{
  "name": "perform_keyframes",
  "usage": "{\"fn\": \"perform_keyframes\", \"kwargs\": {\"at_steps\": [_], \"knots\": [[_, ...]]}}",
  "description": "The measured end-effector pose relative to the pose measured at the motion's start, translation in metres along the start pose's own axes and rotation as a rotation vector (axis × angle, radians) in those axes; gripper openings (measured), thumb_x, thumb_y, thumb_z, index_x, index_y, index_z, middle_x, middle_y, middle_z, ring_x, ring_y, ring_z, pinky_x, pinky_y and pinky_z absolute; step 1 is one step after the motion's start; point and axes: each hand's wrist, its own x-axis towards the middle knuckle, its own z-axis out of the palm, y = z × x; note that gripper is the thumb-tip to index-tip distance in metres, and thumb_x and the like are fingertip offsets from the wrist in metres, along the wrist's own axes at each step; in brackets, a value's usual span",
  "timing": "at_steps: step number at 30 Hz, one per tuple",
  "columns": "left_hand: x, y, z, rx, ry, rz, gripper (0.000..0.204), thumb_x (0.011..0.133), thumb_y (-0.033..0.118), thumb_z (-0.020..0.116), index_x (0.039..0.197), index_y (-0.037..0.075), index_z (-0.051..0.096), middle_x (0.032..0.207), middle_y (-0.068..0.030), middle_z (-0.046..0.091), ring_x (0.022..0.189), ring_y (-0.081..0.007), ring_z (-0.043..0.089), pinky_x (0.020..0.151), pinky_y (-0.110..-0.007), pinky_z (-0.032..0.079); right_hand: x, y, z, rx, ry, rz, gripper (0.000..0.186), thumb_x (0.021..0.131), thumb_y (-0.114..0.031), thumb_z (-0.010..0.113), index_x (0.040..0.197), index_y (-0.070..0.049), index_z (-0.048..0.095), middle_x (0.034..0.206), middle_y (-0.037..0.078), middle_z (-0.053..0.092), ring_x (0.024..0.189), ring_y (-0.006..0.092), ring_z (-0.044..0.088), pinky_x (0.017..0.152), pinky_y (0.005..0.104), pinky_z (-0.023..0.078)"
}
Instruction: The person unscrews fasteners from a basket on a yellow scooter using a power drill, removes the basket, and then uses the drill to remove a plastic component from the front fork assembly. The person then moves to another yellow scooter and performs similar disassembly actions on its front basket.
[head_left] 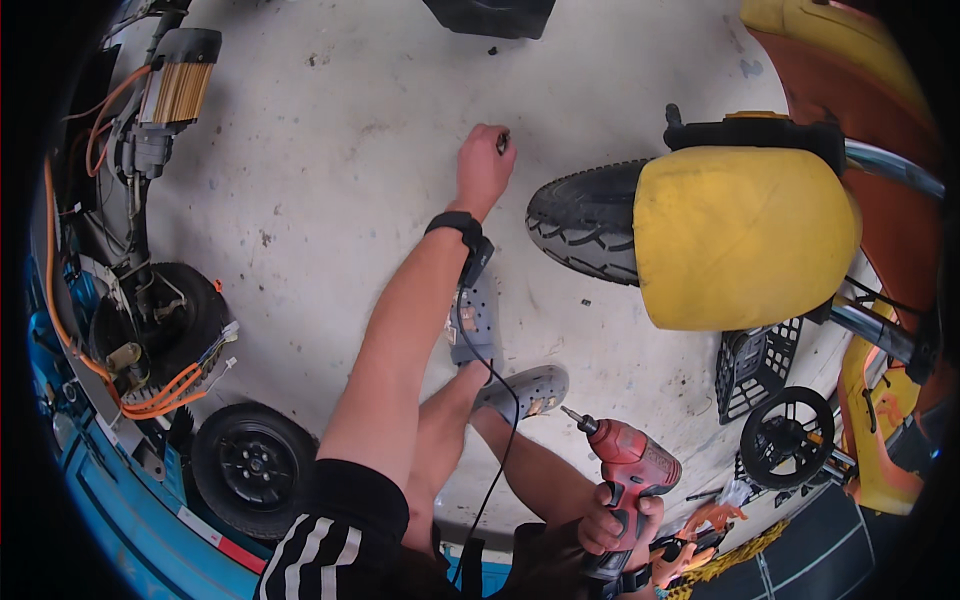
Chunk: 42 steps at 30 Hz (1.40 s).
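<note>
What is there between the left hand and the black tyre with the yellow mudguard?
In the head view, only grey floor shows between the left hand and the black tyre.

Soft, even, moderately bright light spreads over the pale grey, stained floor (330, 200); its source is out of view. Shadows are faint and soft-edged, and a weak highlight runs along the silver metal fork tube (890, 166). The lower right is dimmer. All 4 corners fall to black, and the long blue metal panel (125, 510) curves at the rim. The red-and-black power drill (632, 452) looks fairly sharp; the small dark object (502, 142) in the bare left hand (483, 168) lacks clear detail.
</note>
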Motion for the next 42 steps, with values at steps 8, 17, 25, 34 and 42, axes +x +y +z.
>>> {"fn": "perform_keyframes", "kwargs": {"at_steps": [8, 17, 25, 34, 42], "knots": [[0.139, -0.028, 0.023, 0.379, 0.317, 0.235, 0.019, 0.081, 0.021, 0.067, 0.093, 0.007, 0.07, 0.091, -0.015, 0.066, 0.08, -0.032, 0.063, 0.076, -0.041, 0.052, 0.02, -0.039, 0.008, 0.119, -0.143, -0.049, 0.051, 0.082, -0.041, 0.051, 0.116, -0.002, 0.051, 0.071, -0.001, 0.051, 0.052, 0.0112, 0.049, 0.054, 0.028, 0.044], [0.109, -0.015, -0.006, 0.232, 0.092, 0.093, 0.014, 0.077, 0.009, 0.065, 0.088, 0.001, 0.067, 0.09, -0.0171, 0.066, 0.081, -0.0349, 0.064, 0.073, -0.04, 0.053, 0.047, 0.0, 0.035, 0.325, -0.162, -0.075, 0.049, 0.082, -0.039, 0.053, 0.114, -0.002, 0.053, 0.069, -0.003, 0.05, 0.052, 0.0078, 0.049, 0.052, 0.0226, 0.044], [0.036, 0.222, -0.203, -0.412, 0.236, 0.437, 0.021, 0.077, -0.009, 0.07, 0.096, -0.005, 0.066, 0.099, -0.0117, 0.064, 0.085, -0.0171, 0.062, 0.076, -0.026, 0.054, 0.039, 0.056, 0.038, -0.053, 0.188, 0.09, 0.05, 0.08, -0.036, 0.055, 0.113, 0.001, 0.051, 0.071, 0.003, 0.043, 0.061, 0.0161, 0.044, 0.062, 0.031, 0.04], [0.059, 0.274, -0.249, -0.473, -0.082, -0.154, 0.05, 0.081, 0.012, 0.071, 0.125, -0.002, 0.051, 0.107, -0.0139, 0.063, 0.097, -0.0192, 0.061, 0.081, -0.03, 0.051, 0.026, 0.11, 0.125, -0.262, 0.431, -0.09, 0.037, 0.081, -0.028, 0.057, 0.107, -0.002, 0.048, 0.078, 0.009, 0.053, 0.075, 0.0232, 0.053, 0.079, 0.0396, 0.046], [-0.043, 0.275, -0.149, -0.197, -0.307, -0.402, 0.067, 0.078, 0.028, 0.073, 0.13, -0.003, 0.045, 0.117, -0.02, 0.057, 0.111, -0.0292, 0.055, 0.095, -0.038, 0.044, -0.005, 0.067, 0.152, -0.45, 0.421, -0.156, 0.043, 0.082, -0.023, 0.056, 0.117, 0.0, 0.048, 0.079, 0.009, 0.055, 0.077, 0.0232, 0.056, 0.08, 0.0394, 0.048]]}}
